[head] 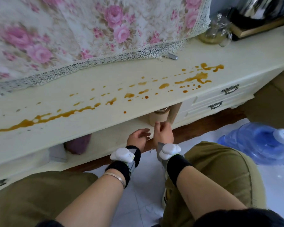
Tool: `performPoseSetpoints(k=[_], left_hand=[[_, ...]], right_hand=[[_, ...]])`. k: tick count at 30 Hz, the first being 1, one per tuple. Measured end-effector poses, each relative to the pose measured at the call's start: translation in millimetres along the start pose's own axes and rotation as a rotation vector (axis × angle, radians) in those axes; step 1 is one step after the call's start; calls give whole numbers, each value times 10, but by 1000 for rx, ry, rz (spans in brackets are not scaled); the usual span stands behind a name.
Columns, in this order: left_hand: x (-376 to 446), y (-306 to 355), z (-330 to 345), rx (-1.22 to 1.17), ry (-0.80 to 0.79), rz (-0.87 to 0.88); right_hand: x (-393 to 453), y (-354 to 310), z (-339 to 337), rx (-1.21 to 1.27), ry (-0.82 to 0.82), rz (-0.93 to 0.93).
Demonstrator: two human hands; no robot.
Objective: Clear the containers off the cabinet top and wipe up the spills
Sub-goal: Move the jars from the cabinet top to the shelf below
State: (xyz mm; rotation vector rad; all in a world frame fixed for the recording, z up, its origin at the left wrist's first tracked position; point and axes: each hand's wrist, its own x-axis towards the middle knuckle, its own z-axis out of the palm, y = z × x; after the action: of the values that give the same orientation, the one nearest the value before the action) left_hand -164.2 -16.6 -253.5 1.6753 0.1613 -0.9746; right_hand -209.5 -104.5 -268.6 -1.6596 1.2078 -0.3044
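Two hands reach toward the open shelf below the worktop: the left hand (138,136) spread and empty, the right hand (162,132) loosely curled, holding nothing, near one beige cup (157,117) on the shelf. Brown spills (192,78) streak the worktop (105,76); a sleeve could smear them. Farther back stands one glass jug (215,32).

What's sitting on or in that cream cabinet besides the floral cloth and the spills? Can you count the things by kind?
Glass teapots: 1
Trays carrying a kettle: 1
Kettles: 1
Small silver objects at the cloth's edge: 1
Beige containers on the lower shelf: 1
Total: 5
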Motion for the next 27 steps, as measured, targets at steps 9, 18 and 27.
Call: performPoseSetpoints(k=[9,18,27], left_hand=[[-739,397,-838,49,156,181],[-1205,624,-1926,-105,372,228],[-1571,642,-3138,-236,613,296]], right_hand=[[-772,-840,266,-127,-186,-190],[-1493,-1492,1025,-164,-409,-364],[-2189,-2074,1955,-193,-585,-534]])
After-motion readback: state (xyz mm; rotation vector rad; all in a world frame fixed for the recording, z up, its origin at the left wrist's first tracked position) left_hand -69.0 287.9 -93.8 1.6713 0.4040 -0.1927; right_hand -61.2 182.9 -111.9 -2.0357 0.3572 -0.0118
